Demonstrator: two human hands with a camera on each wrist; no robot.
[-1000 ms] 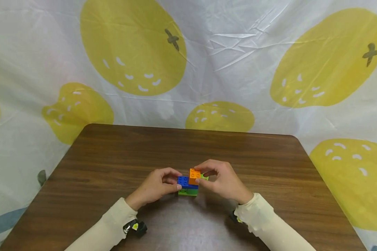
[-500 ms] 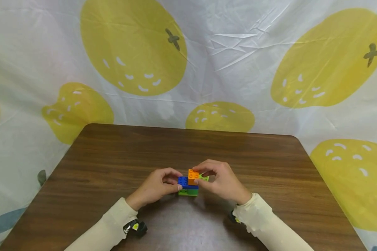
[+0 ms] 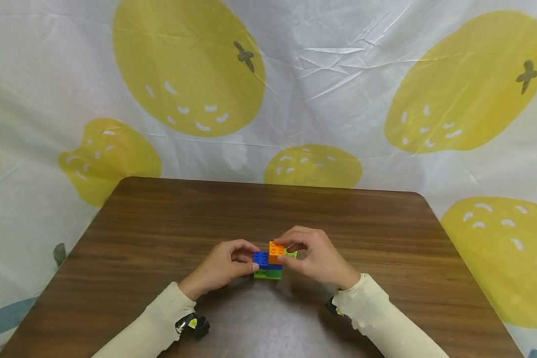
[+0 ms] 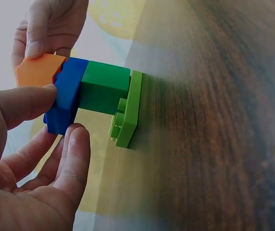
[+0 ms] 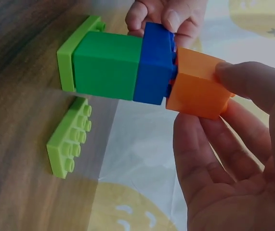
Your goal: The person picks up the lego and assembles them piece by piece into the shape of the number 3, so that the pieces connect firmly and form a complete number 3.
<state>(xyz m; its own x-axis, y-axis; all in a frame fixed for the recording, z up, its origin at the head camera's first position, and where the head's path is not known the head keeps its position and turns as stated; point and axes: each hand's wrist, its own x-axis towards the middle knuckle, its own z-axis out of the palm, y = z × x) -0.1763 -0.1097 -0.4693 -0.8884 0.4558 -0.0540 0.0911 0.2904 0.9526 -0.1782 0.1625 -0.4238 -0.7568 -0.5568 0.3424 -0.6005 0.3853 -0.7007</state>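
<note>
My left hand (image 3: 221, 264) pinches a blue toy building brick (image 4: 66, 102) between thumb and fingers. Under it sits a green brick (image 5: 107, 66), on one end of a lime green studded plate (image 4: 133, 106) standing on the table. With thumb and fingers, my right hand (image 3: 317, 256) grips an orange square brick (image 5: 197, 82) over the right end of the blue one. In the right wrist view it is slightly tilted, and blue studs show in the gap between the two. The orange brick's near fingers hide part of its sides.
A second lime green plate (image 5: 69, 137), studs up, lies on the wooden table (image 3: 197, 209) beside the stack, mostly hidden behind my right hand in the head view. A fabric sheet with yellow fruit prints (image 3: 322, 89) hangs behind the table's far edge.
The orange brick and my right hand shift very slightly left, then a touch back right. My left hand and the stack beneath stay in place.
</note>
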